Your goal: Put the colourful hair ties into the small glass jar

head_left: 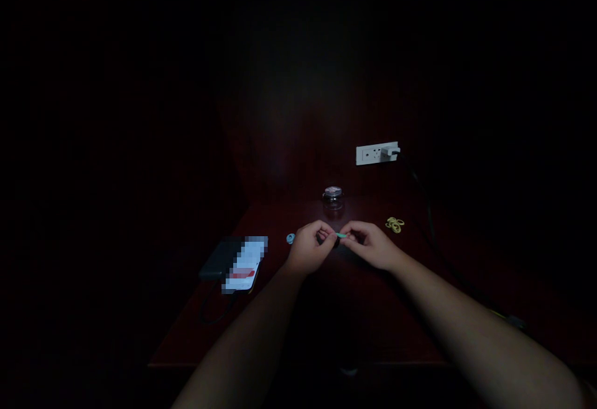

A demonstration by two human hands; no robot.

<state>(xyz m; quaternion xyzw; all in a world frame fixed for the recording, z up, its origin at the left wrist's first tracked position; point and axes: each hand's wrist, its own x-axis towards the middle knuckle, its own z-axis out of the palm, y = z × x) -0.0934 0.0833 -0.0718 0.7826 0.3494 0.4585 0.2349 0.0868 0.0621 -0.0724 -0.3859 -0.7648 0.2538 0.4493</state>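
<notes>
My left hand [310, 246] and my right hand [370, 245] meet over the middle of the table, fingertips pinched. Between them is a small green rubber band [341, 235], partly covered by the fingers and held by both. Just left of my left hand lies a small bunch of blue rubber bands [290, 238]. To the right of my right hand sits a loose pile of yellow rubber bands [394, 225]. A clear jar [333, 199] with a lid stands upright behind the hands.
At the left of the dark red table [186, 340] lie a lit phone [246, 265] and a dark flat box [219, 258], with a cable beside them. A wall socket [377, 153] holds a plug, its cord running down at the right. The surroundings are very dark.
</notes>
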